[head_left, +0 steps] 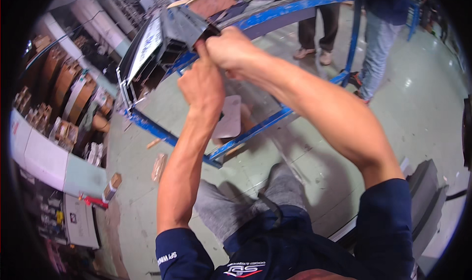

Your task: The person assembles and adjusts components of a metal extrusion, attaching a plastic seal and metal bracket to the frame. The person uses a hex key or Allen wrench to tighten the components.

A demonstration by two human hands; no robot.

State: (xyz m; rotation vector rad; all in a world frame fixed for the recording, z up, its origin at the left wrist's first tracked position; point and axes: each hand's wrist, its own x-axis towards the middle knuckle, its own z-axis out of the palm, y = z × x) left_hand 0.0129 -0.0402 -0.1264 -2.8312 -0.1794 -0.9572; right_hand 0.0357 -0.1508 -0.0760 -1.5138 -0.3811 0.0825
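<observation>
Both arms reach forward to the near end of some long dark metal profiles [184, 27] lying on a blue metal stand [156, 130]. My left hand [202, 82] is closed just below that end, its thumb or finger pointing up to my right hand. Touching it from the right, my right hand [230, 51] is closed too, its fingers curled beside the profile end. A small bit of red shows between the hands. What either hand grips is hidden by the fingers. Left of the hands, more profiles show open hollow ends, one with a white printed strip [147, 46].
A cardboard box [211, 2] rests on the stand behind the profiles. A pale flat panel [229, 117] is below, inside the stand's legs. Shelves with profiles and cartons [64, 88] line the left. Two people stand beyond at the upper right, one in blue jeans [381, 54].
</observation>
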